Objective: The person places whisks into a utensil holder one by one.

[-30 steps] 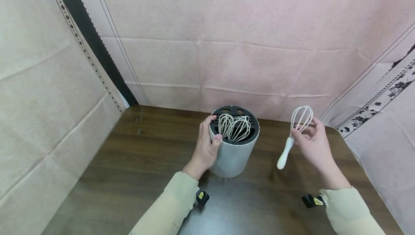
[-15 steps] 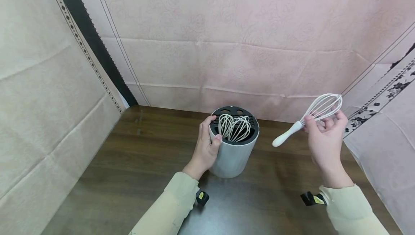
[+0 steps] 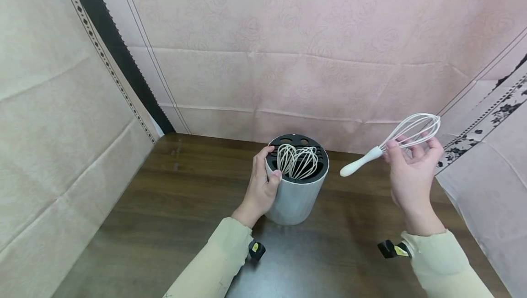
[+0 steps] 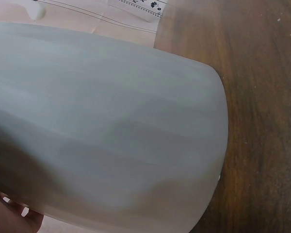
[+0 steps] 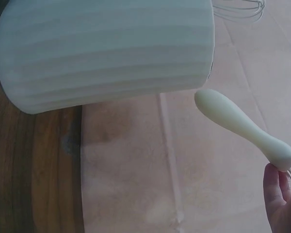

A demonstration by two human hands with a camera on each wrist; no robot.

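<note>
A light grey ribbed utensil holder [image 3: 291, 203] with a black slotted top [image 3: 293, 140] stands on the table. White wire whisk heads [image 3: 297, 162] stick up out of its front opening. My left hand [image 3: 260, 183] grips the holder's rim from the left, thumb in front and fingers on the far side. To the right, my right hand [image 3: 413, 174] pinches a white whisk [image 3: 416, 129] by its wires, above the table. The whisk's smooth handle [image 5: 240, 124] points left and down toward the holder. In the left wrist view the holder's wall [image 4: 106, 111] fills most of the picture.
The dark brown wooden table [image 3: 185, 202] ends at a pale pink patterned cloth [image 3: 288, 60] hung behind it. More cloth hangs at the left [image 3: 53, 129] and right [image 3: 490, 170] sides. Black wrist cameras [image 3: 257, 250] sit at both sleeves.
My right hand has lifted the whisk up and turned it from nearly upright to a flatter slant, handle swinging left. The left hand and the holder have stayed in place.
</note>
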